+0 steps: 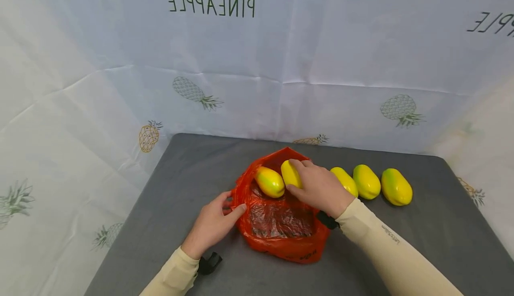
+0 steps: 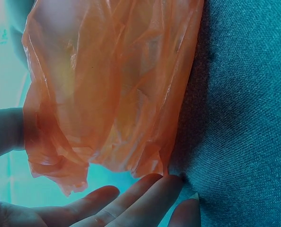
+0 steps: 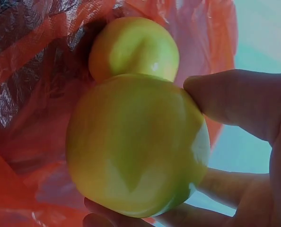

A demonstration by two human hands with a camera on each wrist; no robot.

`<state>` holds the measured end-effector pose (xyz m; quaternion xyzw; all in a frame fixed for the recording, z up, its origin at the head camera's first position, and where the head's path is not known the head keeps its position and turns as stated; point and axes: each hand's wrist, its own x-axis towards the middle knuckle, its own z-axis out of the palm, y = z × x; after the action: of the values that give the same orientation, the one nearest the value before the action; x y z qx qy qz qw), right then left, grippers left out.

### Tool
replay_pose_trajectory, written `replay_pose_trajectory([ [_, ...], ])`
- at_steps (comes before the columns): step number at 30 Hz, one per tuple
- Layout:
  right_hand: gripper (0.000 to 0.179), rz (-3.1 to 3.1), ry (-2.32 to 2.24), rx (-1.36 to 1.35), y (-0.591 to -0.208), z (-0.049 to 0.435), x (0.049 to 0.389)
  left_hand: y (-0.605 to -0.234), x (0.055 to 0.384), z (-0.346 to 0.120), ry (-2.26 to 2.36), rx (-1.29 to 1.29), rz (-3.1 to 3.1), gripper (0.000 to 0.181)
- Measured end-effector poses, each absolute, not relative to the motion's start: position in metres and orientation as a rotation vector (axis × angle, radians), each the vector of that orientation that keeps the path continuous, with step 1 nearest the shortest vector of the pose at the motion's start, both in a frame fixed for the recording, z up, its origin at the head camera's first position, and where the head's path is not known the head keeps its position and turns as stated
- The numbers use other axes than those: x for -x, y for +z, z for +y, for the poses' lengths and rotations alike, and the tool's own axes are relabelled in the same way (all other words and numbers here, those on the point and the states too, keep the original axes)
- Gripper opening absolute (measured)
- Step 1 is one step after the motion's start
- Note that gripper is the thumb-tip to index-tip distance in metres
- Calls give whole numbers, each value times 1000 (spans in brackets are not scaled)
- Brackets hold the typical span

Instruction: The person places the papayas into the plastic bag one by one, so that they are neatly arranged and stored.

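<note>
A red plastic bag [image 1: 285, 242] lies with its mouth spread, and one yellow mango [image 1: 270, 182] rests inside it. My right hand [image 1: 321, 184] holds a second yellow mango [image 1: 291, 174] over the bag's mouth. In the right wrist view, the thumb and fingers grip that held mango [image 3: 138, 146] from its sides, and it partly covers the mango in the bag [image 3: 136, 47]. My left hand [image 1: 217, 220] holds the bag's left rim. In the left wrist view, the thumb goes behind the thin bag [image 2: 112, 85] while the fingertips [image 2: 171, 184] touch its lower edge.
Three more yellow mangoes stand in a row right of the bag: the near one [image 1: 345, 182] partly behind my right hand, a middle one [image 1: 366, 182] and a far-right one [image 1: 396, 187]. The grey table [image 1: 168, 189] meets a pineapple-print cloth [image 1: 249, 100] at its back edge.
</note>
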<state>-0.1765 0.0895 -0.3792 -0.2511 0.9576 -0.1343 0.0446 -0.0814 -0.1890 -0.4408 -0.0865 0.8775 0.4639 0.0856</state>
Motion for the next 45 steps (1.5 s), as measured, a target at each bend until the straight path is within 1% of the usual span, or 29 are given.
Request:
replay_pose_trajectory([
  [24, 72, 2801, -331, 667, -400, 76, 209, -441, 83, -190, 1386, 252, 2618, 66],
  [45, 67, 2760, -305, 669, -408, 68, 217, -441, 83, -190, 1396, 250, 2615, 66],
])
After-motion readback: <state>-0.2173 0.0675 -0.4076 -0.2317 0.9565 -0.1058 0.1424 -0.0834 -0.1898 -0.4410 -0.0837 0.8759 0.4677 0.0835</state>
